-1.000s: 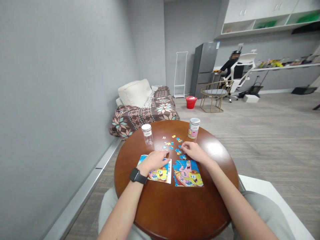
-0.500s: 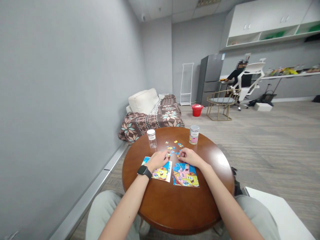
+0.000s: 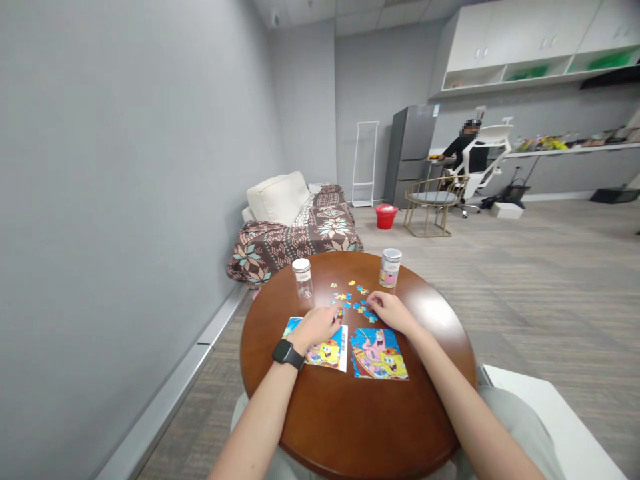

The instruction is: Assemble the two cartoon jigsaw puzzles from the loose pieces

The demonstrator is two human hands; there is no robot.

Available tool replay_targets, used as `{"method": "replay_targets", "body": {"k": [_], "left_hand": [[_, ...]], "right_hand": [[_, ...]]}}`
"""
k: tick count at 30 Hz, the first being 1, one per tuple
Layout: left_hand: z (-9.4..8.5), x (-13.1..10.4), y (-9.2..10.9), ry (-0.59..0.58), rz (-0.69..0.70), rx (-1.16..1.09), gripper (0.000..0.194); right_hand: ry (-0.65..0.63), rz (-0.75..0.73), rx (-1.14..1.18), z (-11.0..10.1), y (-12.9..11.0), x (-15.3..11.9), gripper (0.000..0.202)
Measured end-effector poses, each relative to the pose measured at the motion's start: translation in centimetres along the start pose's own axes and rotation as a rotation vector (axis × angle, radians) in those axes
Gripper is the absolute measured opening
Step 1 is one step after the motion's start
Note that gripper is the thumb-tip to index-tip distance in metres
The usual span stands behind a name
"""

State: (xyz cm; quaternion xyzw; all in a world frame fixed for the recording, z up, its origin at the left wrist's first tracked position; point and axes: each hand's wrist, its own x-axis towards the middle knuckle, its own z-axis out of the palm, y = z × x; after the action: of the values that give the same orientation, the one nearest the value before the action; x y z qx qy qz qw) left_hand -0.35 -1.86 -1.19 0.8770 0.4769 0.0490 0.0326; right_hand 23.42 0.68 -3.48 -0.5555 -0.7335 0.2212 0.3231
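Loose jigsaw puzzle pieces (image 3: 357, 306), blue and yellow, lie scattered mid-table. My left hand (image 3: 320, 325), with a black watch on its wrist, reaches over a printed picture sheet (image 3: 325, 353) and covers part of it. Its bent fingers close at a small yellowish puzzle piece (image 3: 341, 312). Right of the pile, my right hand (image 3: 391, 310) has its thumb and fingers pinched together; whatever they hold is too small to make out. Below it lies a mostly joined puzzle (image 3: 379, 353) of cartoon figures, its left edge uneven.
A clear jar with a white lid (image 3: 303, 279) stands at the table's back left, and a can with a cartoon label (image 3: 390, 268) at the back right. Beyond the round wooden table (image 3: 370, 427) are a covered sofa (image 3: 300, 233), a red bucket (image 3: 385, 217) and a seated person (image 3: 463, 147).
My right hand has moved slightly right and away from the middle of the pieces, uncovering several blue ones. The left hand has stayed near the pile. The whole view has shifted a little.
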Motion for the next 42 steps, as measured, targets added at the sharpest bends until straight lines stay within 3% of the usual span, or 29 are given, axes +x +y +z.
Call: {"method": "replay_targets", "body": {"k": [13, 24, 42], "left_hand": [[-0.8, -0.2, 0.0, -0.027, 0.077, -0.033, 0.031], [-0.7, -0.1, -0.1, -0.06, 0.067, -0.037, 0.03], [-0.7, -0.1, -0.1, -0.08, 0.054, -0.044, 0.026]], "right_hand": [[-0.053, 0.064, 0.101, -0.6, -0.9, -0.2, 0.012], [-0.149, -0.187, 0.093, 0.7, 0.2, -0.1, 0.013], [-0.121, -0.237, 0.073, 0.4, 0.5, -0.2, 0.038]]}}
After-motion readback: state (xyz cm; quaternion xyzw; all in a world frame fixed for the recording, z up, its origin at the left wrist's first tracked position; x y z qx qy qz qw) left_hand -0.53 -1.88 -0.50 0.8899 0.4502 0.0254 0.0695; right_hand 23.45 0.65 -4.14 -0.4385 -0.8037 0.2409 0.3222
